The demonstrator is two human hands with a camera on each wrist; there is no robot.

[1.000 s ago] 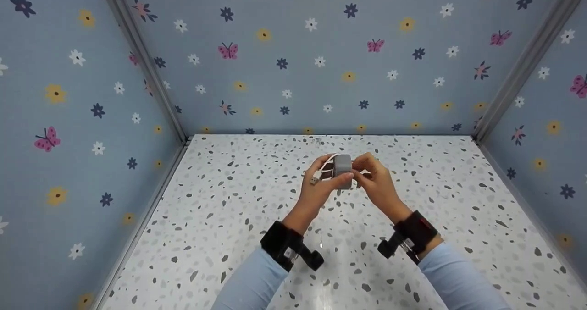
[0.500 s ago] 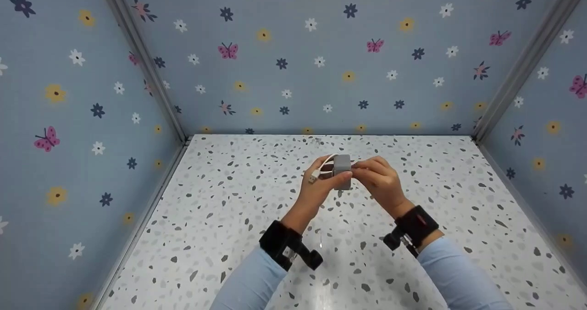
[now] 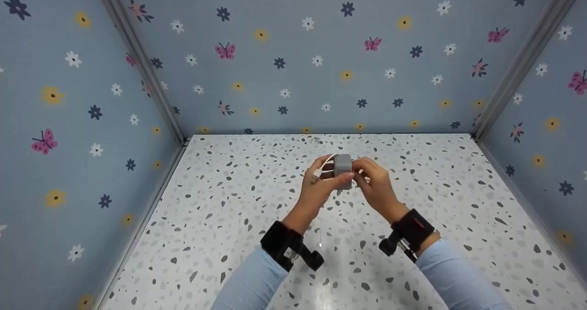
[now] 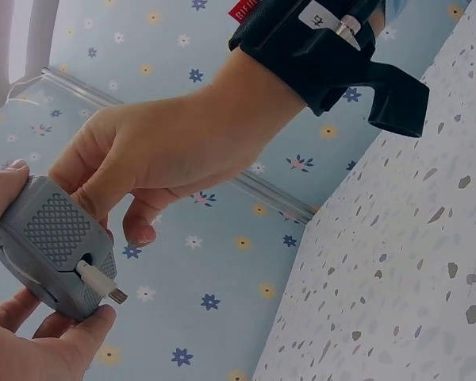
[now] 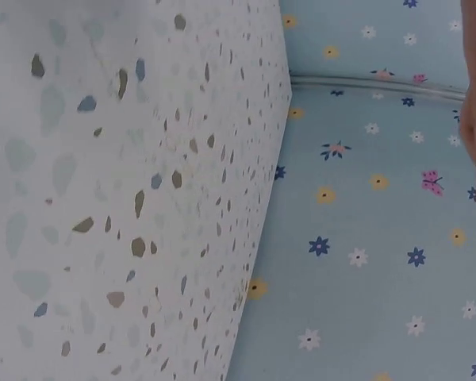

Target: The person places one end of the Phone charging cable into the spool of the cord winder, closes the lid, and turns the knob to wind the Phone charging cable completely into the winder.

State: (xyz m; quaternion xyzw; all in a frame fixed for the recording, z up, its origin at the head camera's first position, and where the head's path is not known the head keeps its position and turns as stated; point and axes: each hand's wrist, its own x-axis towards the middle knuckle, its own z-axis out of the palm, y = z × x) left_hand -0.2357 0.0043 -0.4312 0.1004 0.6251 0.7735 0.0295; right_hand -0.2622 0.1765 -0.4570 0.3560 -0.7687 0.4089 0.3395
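Note:
My left hand [image 3: 316, 186] grips a grey box-shaped device [image 3: 343, 163], thumb across its near side. In the left wrist view, the device [image 4: 55, 230] has a diamond-textured face, and a white plug [image 4: 99, 282] with a metal tip sticks out of it. A white cable [image 3: 326, 160] loops on its left side and ends in a USB plug [image 3: 315, 178] over the left hand. My right hand [image 3: 378, 184] has bent fingers right at the device's right side. Its fingertips are partly hidden behind the device in the left wrist view, so I cannot tell what they pinch.
A white speckled table [image 3: 229, 218] lies below the hands. Blue flowered panels [image 3: 298, 71] stand at its back and both sides, joined by grey metal posts [image 3: 142, 58]. Each wrist wears a black camera strap [image 3: 415, 229].
My right hand drew its fingers together and turned half a second ago, then returned close to its earlier bent pose beside the device. The left hand and device stay nearly in place.

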